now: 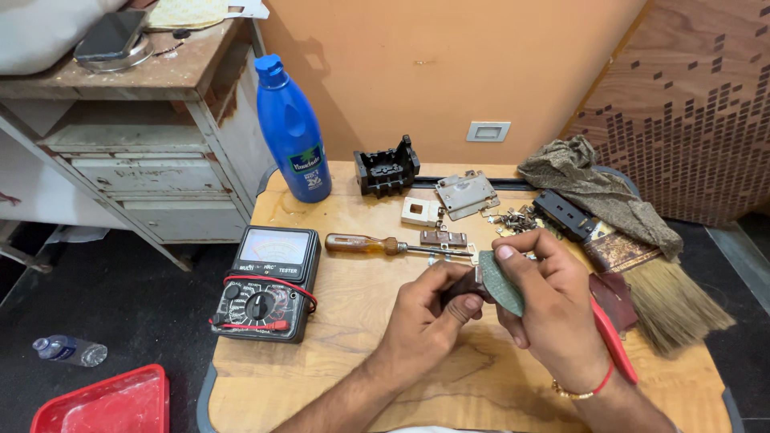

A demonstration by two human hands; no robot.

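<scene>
Left hand (pixel 425 314) closed on small dark part (pixel 464 285), right hand (pixel 549 301) pinching grey-green pad (pixel 502 283) against it, near desk (pixel 337 353) front edge, screwdriver (pixel 385 244) just beyond.

Left hand (pixel 429 313) pinches dark brown part (pixel 464 285); right hand (pixel 549 301) presses grey-green abrasive sheet (pixel 501 282) against it. Analog multimeter (pixel 269 282) at 9 o'clock, screwdriver (pixel 385 244) at 12.

My wooden surface (pixel 337 345) carries a black multimeter (pixel 266 284) with red leads at its left edge, a blue plastic bottle (pixel 293 132) standing upright at the back left, and a wooden-handled screwdriver (pixel 385 244) lying across the middle. Behind that lie a black plastic housing (pixel 387 168), a grey metal plate (pixel 467 193), small loose metal parts (pixel 515 220), a brown cloth (pixel 597 192) and a straw brush (pixel 674 305) at the right.
</scene>
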